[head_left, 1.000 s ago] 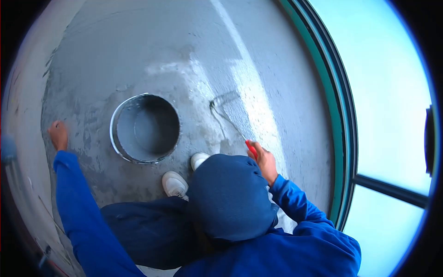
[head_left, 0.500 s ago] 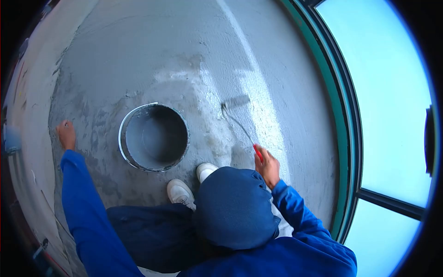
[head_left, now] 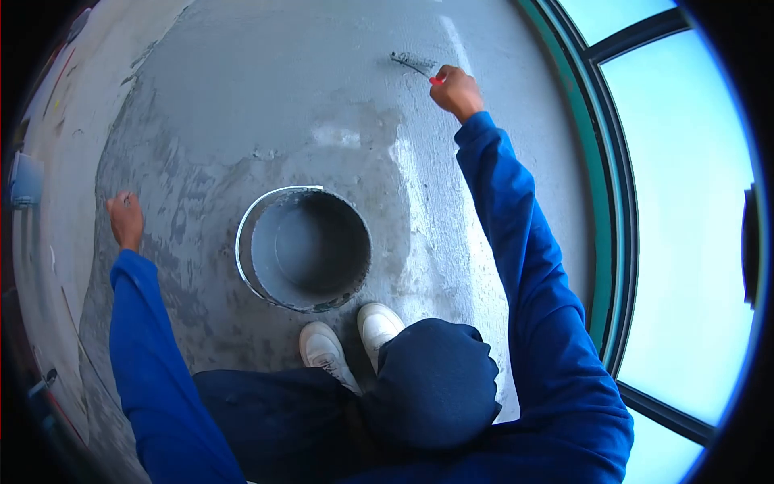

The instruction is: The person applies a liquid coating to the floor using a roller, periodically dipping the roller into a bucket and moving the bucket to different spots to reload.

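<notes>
My right hand is wrapped round the red handle of a paint roller, out at the end of a straightened arm. Its grey, wet sleeve touches the floor near the top of the view, just left of a shiny wet streak. My left hand is off to the left, fingers curled in, with nothing visible in it. Between my arms stands a dark bucket with a metal bail handle lying over its left side. Grey coating lines its walls, and its bottom is shaded.
Freshly coated grey floor stretches ahead, with patchy, duller floor around the bucket. On the right runs a green and black framed glass wall. A pale strip borders the left, with a whitish container beyond. My white shoes are close to the bucket.
My right hand has pushed the roller forward, away from my body, along the floor near the glass wall. The bucket sits slightly further right in view. My left hand remains curled.
</notes>
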Demonstrator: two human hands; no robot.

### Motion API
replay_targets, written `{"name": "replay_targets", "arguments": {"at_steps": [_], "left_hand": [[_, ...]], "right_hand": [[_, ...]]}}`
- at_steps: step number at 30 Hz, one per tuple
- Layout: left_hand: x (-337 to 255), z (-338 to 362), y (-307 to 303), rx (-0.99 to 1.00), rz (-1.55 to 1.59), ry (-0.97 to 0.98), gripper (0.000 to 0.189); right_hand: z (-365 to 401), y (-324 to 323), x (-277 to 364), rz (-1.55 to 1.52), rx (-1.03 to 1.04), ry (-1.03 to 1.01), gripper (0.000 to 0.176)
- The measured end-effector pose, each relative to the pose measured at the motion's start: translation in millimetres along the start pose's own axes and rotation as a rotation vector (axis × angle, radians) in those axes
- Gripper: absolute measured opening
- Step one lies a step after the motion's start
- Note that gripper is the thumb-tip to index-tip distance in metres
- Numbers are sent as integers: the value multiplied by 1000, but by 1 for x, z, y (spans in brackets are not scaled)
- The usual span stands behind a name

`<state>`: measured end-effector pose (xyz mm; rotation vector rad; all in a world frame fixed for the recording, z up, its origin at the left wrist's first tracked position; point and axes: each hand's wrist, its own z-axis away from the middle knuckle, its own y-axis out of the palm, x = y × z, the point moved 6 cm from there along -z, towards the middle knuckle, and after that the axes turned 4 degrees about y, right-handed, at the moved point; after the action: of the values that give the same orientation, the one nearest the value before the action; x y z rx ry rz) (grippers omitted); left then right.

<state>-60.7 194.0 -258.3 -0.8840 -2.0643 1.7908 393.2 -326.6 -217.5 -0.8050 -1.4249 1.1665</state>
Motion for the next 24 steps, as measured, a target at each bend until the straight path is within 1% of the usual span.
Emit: {"name": "replay_targets", "arguments": {"at_steps": [5, 8, 9, 10, 12, 14, 17, 20, 21, 22, 24], "left_hand": [[0, -1, -1, 16, -32, -29, 39], [-4, 1, 2, 24, -25, -14, 40], [-6, 1, 0, 23, -20, -3, 40], [-8, 1, -1, 21, -16, -5, 40], [-14, 1, -3, 20, -13, -3, 40], [-24, 0, -8, 25, -42, 14, 39], [-31, -12, -3, 14, -58, 54, 39], [-26, -19, 5, 2, -41, 108, 39], [-28, -21, 6, -10, -27, 121, 39], [-28, -22, 6, -17, -8, 122, 39], [-27, -19, 3, -36, 30, 120, 39]], "right_hand": [[-13, 19, 13, -5, -36, -36, 28], [18, 31, 1, -22, 4, -39, 25], [42, 32, -7, -40, -32, -12, 24], [65, 37, -17, -35, -62, -68, 24], [122, 31, -33, -77, -32, -56, 19], [172, 33, -60, -139, -33, -95, 20], [253, 25, -91, -146, 34, -15, 22], [337, 14, -117, -180, 94, 49, 29], [364, 7, -125, -153, 179, 114, 30], [388, 2, -137, -193, 208, 108, 29], [431, -12, -156, -272, 195, 33, 31]]}}
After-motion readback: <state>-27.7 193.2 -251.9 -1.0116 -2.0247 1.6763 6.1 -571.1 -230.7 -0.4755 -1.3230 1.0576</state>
